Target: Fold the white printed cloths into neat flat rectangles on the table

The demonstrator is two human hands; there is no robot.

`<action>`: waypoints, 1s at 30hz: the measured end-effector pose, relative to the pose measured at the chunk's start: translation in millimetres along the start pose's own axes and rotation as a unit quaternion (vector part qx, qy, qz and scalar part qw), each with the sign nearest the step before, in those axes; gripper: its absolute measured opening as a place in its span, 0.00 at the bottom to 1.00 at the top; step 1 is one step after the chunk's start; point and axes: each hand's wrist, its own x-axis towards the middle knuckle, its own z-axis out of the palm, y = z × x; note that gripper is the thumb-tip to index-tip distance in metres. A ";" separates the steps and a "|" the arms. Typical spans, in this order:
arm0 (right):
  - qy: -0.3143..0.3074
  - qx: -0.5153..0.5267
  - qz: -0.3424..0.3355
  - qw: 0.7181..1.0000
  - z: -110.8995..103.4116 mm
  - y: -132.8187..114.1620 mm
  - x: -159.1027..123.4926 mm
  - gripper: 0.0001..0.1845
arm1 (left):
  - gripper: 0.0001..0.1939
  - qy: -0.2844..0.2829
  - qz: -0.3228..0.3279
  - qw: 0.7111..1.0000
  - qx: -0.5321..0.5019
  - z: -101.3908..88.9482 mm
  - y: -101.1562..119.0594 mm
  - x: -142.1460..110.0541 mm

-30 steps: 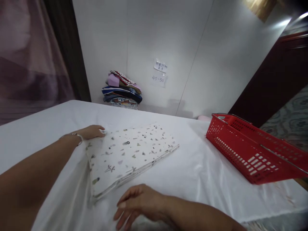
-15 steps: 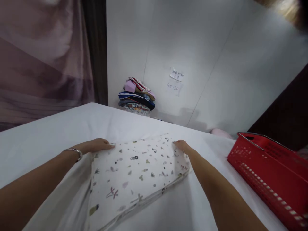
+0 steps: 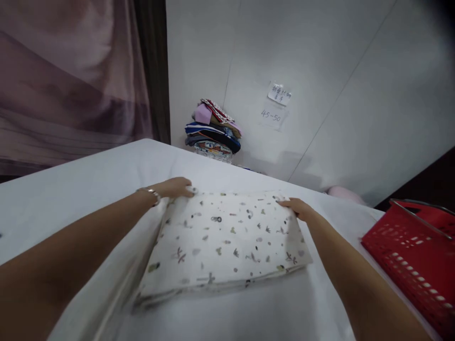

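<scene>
A folded white cloth (image 3: 227, 241) with small printed leaves and shapes lies flat on a white-covered table (image 3: 88, 189). My left hand (image 3: 176, 187), a bracelet on its wrist, rests at the cloth's far left corner with fingers curled on the edge. At the far right corner my right hand (image 3: 297, 208) lies with fingers on the cloth's edge. Both arms reach forward along the cloth's two sides.
A red plastic basket (image 3: 412, 265) with a metal handle stands at the right of the table. A stack of folded coloured clothes (image 3: 213, 130) sits at the far edge against the white wall, beside paper notes (image 3: 279, 94). A purple curtain (image 3: 64, 80) hangs at the left.
My right hand went from the table's near edge up to the cloth's far right corner. The cloth has turned squarer to me, and the view shifted left.
</scene>
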 end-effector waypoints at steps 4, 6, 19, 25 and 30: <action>0.005 -0.027 0.086 0.996 -25.8 15.1 3.7 0.32 | 0.23 -0.001 0.115 0.987 0.116 32.7 48.8 34.1; 0.004 -0.029 0.096 0.995 -31.6 25.5 -1.3 0.28 | 0.25 0.007 0.132 0.983 0.125 52.4 59.1 40.9; -0.145 -0.001 0.112 0.983 -66.3 124.7 -69.6 0.26 | 0.29 -0.039 0.415 0.900 0.129 97.4 27.0 -129.5; -0.075 0.036 0.117 0.990 -53.4 126.7 -85.6 0.20 | 0.33 -0.036 0.403 0.892 0.203 100.0 31.3 -155.2; -0.032 0.036 0.109 0.993 -43.8 124.5 -104.7 0.15 | 0.34 -0.019 0.402 0.886 0.229 103.5 20.0 -139.9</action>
